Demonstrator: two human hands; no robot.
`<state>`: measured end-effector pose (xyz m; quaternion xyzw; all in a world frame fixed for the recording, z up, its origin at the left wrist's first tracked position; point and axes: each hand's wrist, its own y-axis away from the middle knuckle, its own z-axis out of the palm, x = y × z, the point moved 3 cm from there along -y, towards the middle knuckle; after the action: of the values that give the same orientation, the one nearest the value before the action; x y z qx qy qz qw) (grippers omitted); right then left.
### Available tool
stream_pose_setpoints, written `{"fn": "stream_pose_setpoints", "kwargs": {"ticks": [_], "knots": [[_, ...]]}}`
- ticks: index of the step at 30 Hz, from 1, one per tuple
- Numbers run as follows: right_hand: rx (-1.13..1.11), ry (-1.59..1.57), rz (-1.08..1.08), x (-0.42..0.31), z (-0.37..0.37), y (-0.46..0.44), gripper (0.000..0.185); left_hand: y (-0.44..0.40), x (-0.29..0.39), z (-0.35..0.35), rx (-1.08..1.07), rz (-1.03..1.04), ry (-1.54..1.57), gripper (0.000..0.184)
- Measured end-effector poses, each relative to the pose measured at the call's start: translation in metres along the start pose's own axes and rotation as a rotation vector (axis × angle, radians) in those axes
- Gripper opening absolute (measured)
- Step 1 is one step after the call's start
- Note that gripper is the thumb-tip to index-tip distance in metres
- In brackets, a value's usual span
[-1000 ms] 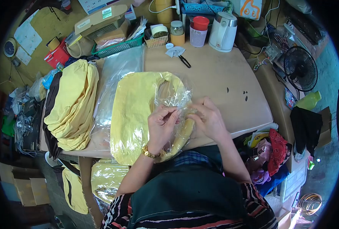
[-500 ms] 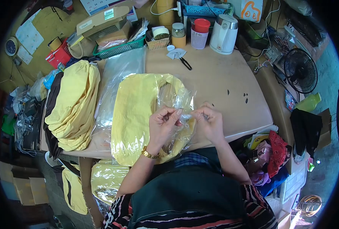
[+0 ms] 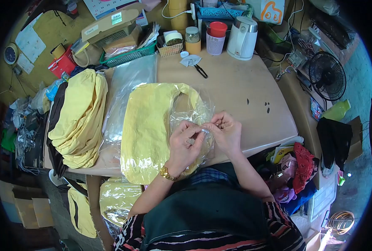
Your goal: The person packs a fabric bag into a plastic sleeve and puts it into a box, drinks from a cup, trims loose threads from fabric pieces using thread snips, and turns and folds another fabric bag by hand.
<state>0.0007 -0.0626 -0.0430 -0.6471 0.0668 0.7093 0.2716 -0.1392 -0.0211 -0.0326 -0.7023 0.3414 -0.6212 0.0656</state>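
A yellow cloth item (image 3: 146, 125), shaped like a bag with a curved strap, lies flat on the table inside a clear plastic bag (image 3: 181, 109). Over the right side of it, my left hand (image 3: 186, 145) pinches the clear plastic between thumb and fingers. My right hand (image 3: 227, 133) is closed on the plastic too, its fingertips meeting those of the left. What exactly lies between the fingertips is too small to make out. A gold watch (image 3: 167, 173) is on my left wrist.
At left stands a pile of folded yellow cloth (image 3: 79, 121) beside flat clear plastic sheets (image 3: 131, 75). Black snips (image 3: 201, 71), a white kettle (image 3: 242, 38) and a green basket (image 3: 129, 55) sit at the back. A black fan (image 3: 327, 76) stands right.
My hands have come together, the left moving right until the fingertips meet on the plastic. The view has shifted slightly.
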Motion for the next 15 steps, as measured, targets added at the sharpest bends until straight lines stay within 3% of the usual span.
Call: {"fn": "stream_pose_setpoints", "kwargs": {"ticks": [1,3,7,10,12,13,15], "knots": [[0.001,0.001,-0.001,-0.004,-0.002,0.000,0.006,0.000,0.000,-0.001,-0.001,0.001,0.001,0.013],[-0.171,0.457,-0.240,-0.026,-0.002,0.002,0.012,-0.001,-0.001,-0.003,-0.063,-0.042,-0.013,0.013],[-0.266,0.434,-0.179,-0.037,-0.003,0.002,0.013,-0.005,0.008,-0.007,-0.047,-0.076,0.042,0.014],[-0.249,0.219,-0.144,-0.029,-0.007,-0.002,0.016,-0.006,0.010,-0.006,-0.107,-0.057,0.038,0.015],[-0.297,0.028,0.249,-0.021,-0.010,-0.002,0.014,-0.006,0.006,-0.005,-0.096,0.093,-0.020,0.014],[-0.298,0.029,0.249,-0.016,-0.011,-0.002,0.014,-0.005,0.005,-0.003,-0.095,0.093,-0.019,0.014],[-0.217,-0.283,0.056,-0.008,-0.014,-0.004,0.016,-0.005,-0.005,0.000,0.020,-0.145,0.357,0.010]]}}
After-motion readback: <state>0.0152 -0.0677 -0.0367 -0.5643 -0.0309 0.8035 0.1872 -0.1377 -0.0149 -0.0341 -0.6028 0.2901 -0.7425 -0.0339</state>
